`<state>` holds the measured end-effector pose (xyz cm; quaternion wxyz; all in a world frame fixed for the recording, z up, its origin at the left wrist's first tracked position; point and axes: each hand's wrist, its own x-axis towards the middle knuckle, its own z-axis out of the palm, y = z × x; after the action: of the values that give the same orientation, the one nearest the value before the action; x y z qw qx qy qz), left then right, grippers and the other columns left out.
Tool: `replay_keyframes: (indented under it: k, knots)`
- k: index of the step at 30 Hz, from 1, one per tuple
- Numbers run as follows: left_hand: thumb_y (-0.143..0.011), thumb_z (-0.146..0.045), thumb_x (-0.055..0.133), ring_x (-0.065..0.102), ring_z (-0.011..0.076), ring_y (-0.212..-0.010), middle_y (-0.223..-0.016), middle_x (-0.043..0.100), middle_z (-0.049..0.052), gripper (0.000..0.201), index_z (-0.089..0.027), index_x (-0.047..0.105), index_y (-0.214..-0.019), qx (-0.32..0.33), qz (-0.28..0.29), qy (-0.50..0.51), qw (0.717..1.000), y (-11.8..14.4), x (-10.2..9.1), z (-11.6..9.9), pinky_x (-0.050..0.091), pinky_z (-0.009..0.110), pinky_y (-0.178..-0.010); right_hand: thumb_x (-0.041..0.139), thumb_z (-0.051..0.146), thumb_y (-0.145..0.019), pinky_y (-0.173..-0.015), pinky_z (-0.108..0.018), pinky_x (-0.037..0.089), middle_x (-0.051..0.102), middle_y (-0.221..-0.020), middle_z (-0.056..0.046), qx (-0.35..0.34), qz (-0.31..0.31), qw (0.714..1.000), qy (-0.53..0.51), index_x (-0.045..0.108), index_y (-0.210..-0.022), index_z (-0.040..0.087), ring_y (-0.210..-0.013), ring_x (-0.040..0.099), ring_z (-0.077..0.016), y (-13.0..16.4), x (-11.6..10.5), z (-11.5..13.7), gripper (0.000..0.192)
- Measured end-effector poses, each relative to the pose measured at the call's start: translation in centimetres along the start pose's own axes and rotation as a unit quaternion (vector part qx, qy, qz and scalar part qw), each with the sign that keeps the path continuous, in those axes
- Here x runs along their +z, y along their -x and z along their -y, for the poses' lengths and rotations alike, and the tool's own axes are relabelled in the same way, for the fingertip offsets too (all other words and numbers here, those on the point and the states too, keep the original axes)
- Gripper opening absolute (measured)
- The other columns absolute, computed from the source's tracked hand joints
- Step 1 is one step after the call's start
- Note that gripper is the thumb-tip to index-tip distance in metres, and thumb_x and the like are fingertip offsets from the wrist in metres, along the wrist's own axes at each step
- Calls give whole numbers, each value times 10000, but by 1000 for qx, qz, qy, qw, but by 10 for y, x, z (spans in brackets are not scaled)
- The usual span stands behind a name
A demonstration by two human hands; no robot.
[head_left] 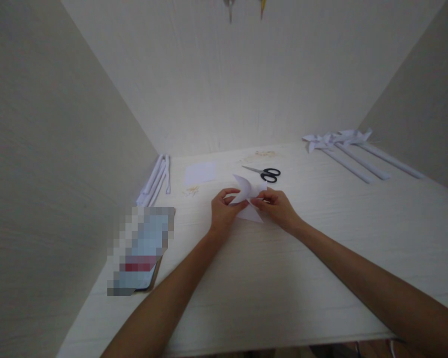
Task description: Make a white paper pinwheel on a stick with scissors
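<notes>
The single head-worn camera looks from above the near edge of the white, wood-grained flat tabletop point(216, 298), forward and down. It faces the far edge and the pale, upright back panel point(246, 84) rising behind it. The view stands back enough to take in both far corners and part of the near edge, with the bare left hand point(224, 211) and bare right hand point(278, 209) a little ahead, near mid-frame.
</notes>
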<state>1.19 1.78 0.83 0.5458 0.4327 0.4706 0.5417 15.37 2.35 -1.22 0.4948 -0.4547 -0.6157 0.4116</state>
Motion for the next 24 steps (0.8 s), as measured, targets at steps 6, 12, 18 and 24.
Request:
replay_keyframes:
  k: [6,12,18,24]
  knots:
    - [-471,-162,716,591,118,-533,-637,653,5,371,-153,544,-800,6,4,-26,1000,1,1,1,455,227,-537,598,335,-658,-486,-236,374,560,-607,-8,1,-6,1000,19,615,-615,148,-517,482,-104,0,1,0,192]
    - [-481,-175,709,588,119,-533,-636,645,5,386,-150,553,-833,10,21,-28,999,0,-1,3,457,231,-539,596,327,-646,-418,-215,337,518,-518,16,13,-16,999,34,592,-575,144,-440,446,-84,1,1,3,196]
    - [-487,-147,687,578,122,-519,-625,631,-2,509,-146,565,-981,-4,23,-41,999,1,0,-2,455,233,-518,590,314,-647,-411,-213,357,542,-580,0,13,-28,999,41,591,-591,143,-457,476,-89,1,1,-1,180]
    - [-489,-162,697,590,135,-554,-687,657,29,547,-137,568,-1021,-10,13,-36,999,2,3,-3,465,242,-532,605,303,-633,-422,-223,392,539,-582,0,11,-25,999,34,560,-570,158,-484,499,-103,2,2,0,164]
